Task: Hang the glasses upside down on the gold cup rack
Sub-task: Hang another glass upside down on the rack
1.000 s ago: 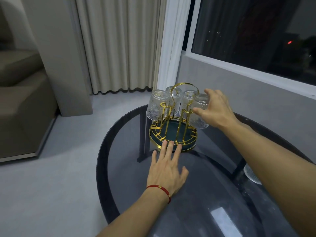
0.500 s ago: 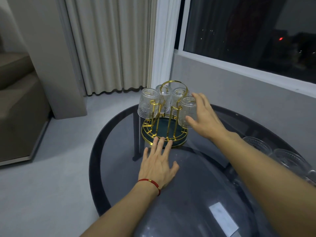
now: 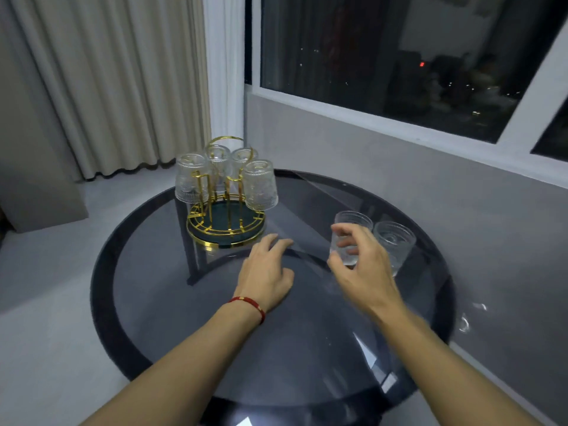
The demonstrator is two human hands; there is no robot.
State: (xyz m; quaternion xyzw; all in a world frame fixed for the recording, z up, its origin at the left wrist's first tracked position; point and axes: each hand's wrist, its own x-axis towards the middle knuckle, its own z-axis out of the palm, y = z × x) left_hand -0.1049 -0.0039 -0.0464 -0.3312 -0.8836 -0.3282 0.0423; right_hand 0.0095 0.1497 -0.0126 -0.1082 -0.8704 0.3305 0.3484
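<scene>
- Ahead of the left hand (image 3: 266,273) stands the gold cup rack (image 3: 226,210) on the round glass table (image 3: 184,318), four glasses hung upside down on it; a second upright glass (image 3: 395,245) stands just beyond the right hand (image 3: 362,265).
- Half a second ago the right hand was at the rack's nearest hung glass (image 3: 260,186); now it is off to the right.
- The left hand lies flat, fingers spread, holding nothing. The right hand is curled half-open around an upright glass (image 3: 349,238); a firm grip cannot be told.

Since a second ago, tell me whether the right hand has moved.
Yes. The right hand has left the gold cup rack, where it touched a hung glass, and come back toward the person and rightward, now curled around an upright glass on the table.
</scene>
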